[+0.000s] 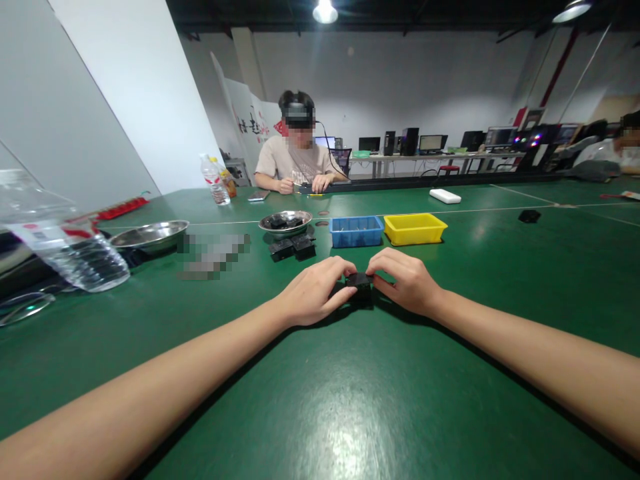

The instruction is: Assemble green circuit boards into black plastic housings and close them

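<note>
While both hands, left hand [313, 293] and right hand [407, 280], pinched the small black part [359, 283] at its ends, we judged it rigid and light.

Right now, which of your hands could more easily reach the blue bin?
Probably the right hand. Both hands grip the small black part, but the blue bin sits just ahead, slightly nearer the right; the left hand is a little farther.

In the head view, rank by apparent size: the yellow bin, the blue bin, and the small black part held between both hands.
1. yellow bin and blue bin: near alike, yellow looks slightly wider; not ranked apart.
2. small black part, between left hand and right hand, though nearest the camera.
</note>
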### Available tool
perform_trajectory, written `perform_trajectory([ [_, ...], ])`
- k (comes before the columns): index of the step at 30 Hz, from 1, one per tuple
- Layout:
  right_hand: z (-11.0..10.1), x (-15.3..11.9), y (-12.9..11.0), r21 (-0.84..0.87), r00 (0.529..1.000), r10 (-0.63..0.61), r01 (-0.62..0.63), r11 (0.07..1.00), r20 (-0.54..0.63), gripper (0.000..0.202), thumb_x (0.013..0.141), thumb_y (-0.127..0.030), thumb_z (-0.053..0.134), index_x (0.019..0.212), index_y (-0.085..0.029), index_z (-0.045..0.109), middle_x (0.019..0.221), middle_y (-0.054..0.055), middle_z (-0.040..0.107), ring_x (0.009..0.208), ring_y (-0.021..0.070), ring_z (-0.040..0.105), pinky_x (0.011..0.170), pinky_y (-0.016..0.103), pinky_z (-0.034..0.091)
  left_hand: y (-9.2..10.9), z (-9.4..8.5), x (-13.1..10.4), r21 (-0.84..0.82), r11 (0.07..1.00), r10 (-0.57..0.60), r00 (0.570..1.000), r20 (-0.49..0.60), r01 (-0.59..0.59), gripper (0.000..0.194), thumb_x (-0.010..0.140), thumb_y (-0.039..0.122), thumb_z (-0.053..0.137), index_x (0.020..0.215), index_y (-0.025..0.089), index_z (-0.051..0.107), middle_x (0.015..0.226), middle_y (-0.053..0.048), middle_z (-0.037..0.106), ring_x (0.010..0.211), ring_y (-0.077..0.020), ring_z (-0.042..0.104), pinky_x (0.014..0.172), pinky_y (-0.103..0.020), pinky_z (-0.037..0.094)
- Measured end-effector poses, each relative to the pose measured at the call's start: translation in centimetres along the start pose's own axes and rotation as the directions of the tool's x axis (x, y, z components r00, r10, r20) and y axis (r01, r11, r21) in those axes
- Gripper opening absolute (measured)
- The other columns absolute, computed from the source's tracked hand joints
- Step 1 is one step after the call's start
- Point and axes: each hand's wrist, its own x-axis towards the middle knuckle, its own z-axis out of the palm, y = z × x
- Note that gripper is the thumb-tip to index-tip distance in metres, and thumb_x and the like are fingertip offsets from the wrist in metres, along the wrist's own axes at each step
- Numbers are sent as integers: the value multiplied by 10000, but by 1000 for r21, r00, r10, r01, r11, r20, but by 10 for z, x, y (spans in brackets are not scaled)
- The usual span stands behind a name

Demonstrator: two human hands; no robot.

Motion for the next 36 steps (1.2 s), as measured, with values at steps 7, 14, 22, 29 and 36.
perform_trajectory([
  [7,0,0,0,4,1000,-8,8,1000,-5,147,940,-128,513,894,-209,627,836,63,677,801,194,638,729,309,540,2,-2,0,1,1000,9,1000,5,-9,274,986,415,443,1104,184,533,1015,-84,643,919,-228,616,838,-375,516],
  [14,1,-1,1,14,1000,-7,7,1000,-18,155,929,-116,513,901,-215,630,843,61,677,809,195,641,731,312,543,1,-1,-1,2,1000,-2,1000,-1,2,253,994,387,414,1091,183,530,1010,-83,642,908,-224,610,836,-377,515],
  [22,-1,1,-1,15,999,-12,12,1000,33,135,943,-126,546,1008,-197,641,905,72,698,844,193,661,754,307,564,0,0,-1,1,1000,4,1000,0,-4,247,1005,386,411,1107,185,512,1017,-77,637,916,-222,618,819,-360,511],
  [29,-1,0,-1,22,999,-22,21,1000,45,138,967,-166,539,1016,-209,662,911,69,693,846,187,659,755,302,565,0,-1,-1,-6,999,42,999,15,-42,239,1022,351,409,1150,179,514,1050,-83,644,947,-219,625,840,-350,508],
  [36,-2,2,-4,18,998,-50,50,999,-40,88,896,-133,565,925,-203,611,927,84,670,884,200,654,788,321,560,-1,1,0,44,998,51,999,-1,-51,243,1037,319,369,1148,185,540,1058,-87,649,955,-216,627,850,-354,514],
])
